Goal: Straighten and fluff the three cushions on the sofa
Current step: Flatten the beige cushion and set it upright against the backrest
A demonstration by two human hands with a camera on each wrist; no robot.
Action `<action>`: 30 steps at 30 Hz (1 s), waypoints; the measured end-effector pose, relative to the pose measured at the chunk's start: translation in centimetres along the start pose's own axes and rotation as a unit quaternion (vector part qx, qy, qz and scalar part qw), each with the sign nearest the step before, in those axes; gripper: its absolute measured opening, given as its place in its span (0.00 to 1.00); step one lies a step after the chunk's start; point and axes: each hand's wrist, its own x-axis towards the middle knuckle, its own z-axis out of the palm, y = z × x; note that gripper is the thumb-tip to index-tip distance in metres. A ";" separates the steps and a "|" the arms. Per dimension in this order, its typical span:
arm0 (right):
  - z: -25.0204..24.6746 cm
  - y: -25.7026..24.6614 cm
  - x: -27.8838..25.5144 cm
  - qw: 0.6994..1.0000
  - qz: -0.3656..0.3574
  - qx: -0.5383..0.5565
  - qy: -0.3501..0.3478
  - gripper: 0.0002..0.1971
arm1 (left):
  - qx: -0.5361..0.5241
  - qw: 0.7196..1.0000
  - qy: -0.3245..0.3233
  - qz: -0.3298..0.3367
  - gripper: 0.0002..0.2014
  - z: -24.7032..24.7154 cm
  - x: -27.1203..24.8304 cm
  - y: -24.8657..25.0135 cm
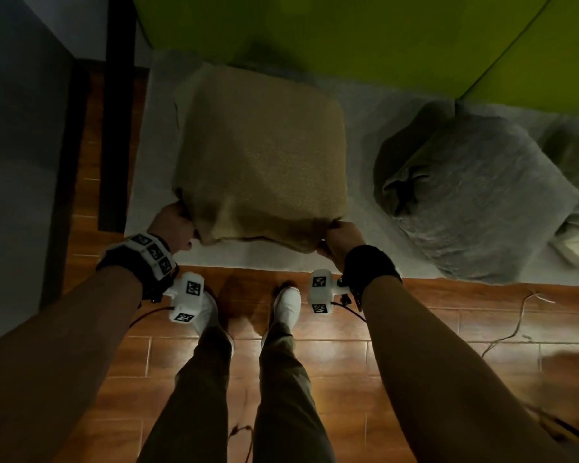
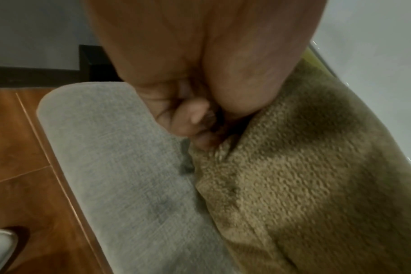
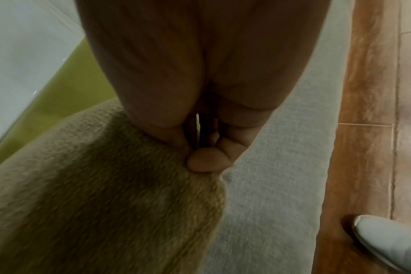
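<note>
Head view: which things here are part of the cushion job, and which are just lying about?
Part of the job:
tan cushion, near corners gripped by left hand and right hand
grey cushion, untouched on the seat
sofa seat

Lying about:
cable on the wood floor
dark post beside the sofa

Left hand (image 2: 188, 103) pinches tan cushion (image 2: 305, 185) corner on grey seat (image 2: 129, 166)

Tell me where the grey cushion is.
In the head view the grey cushion lies on the sofa seat, right of the tan cushion both hands grip.
</note>
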 end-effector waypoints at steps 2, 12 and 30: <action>-0.4 -0.5 0.2 1.000 -0.008 -0.021 -0.008 0.13 | 0.016 1.000 0.012 -0.011 0.29 0.1 0.1 0.3; -1.4 -0.8 0.7 0.989 -0.030 -0.143 -0.034 0.10 | -0.101 0.973 0.113 -0.174 0.21 1.2 -1.5 0.7; -8.4 6.5 -1.6 0.995 -0.062 0.015 0.070 0.14 | -0.332 0.921 0.134 -0.152 0.13 3.2 -3.0 0.1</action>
